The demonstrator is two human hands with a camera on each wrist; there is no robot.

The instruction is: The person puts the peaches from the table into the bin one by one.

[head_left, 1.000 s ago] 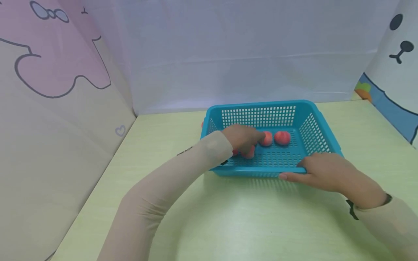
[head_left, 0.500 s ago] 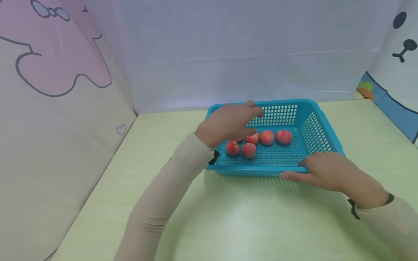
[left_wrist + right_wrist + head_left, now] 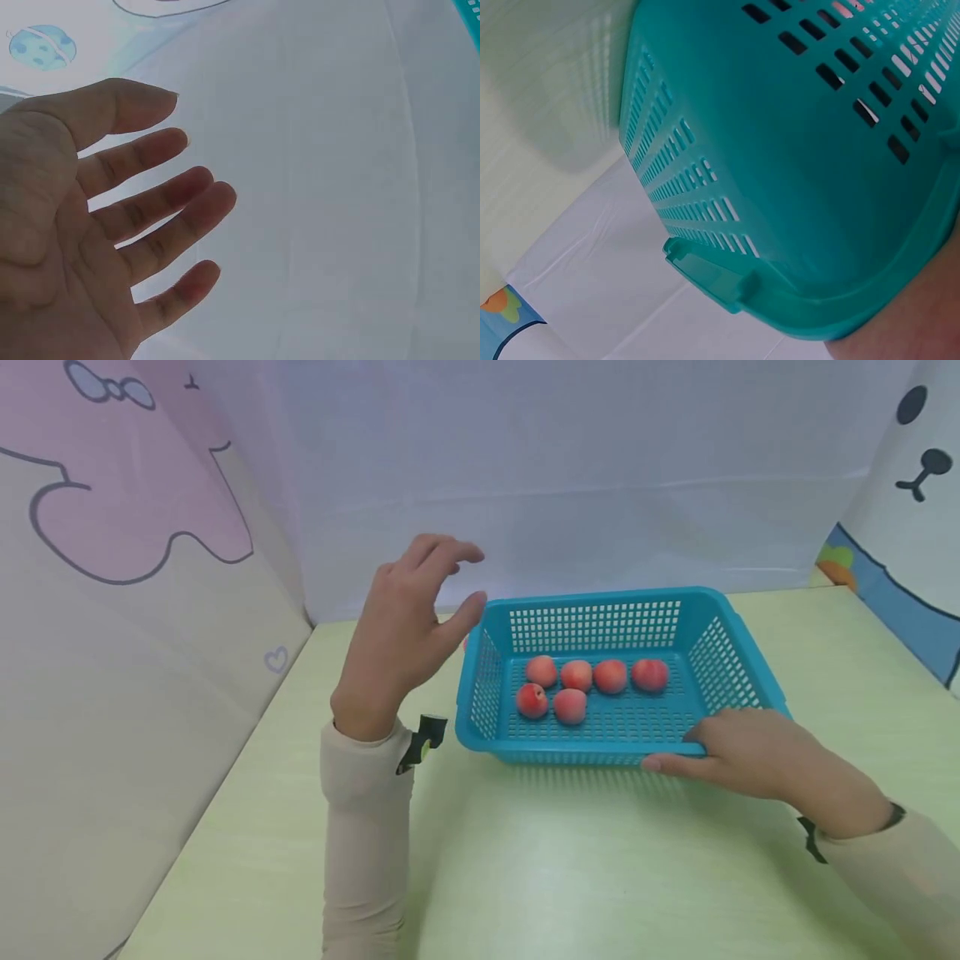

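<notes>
A blue plastic basket (image 3: 585, 749) with perforated walls is at the back of the table. Several red-pink peaches (image 3: 570, 706) lie on its floor, mostly toward the left half. My right hand (image 3: 753, 756) grips the basket's front rim near the right corner, thumb outside and fingers over the inside. The right wrist view shows the basket's outer wall (image 3: 780, 165) up close, with a bit of that hand at the lower right. Left of the basket, my left hand (image 3: 397, 631) is raised in the air with nothing in it; its fingers (image 3: 180, 225) are spread and loosely bent.
A pale wood-grain table (image 3: 555, 860) extends in front of the basket. White cloth (image 3: 570, 485) hangs behind it, and printed panels stand at left and right. A sliver of something reddish (image 3: 466, 644) shows beside the basket's back left edge.
My left hand has come up out of the basket and moved left, uncovering the peaches at the left. The right hand has kept its grip on the rim.
</notes>
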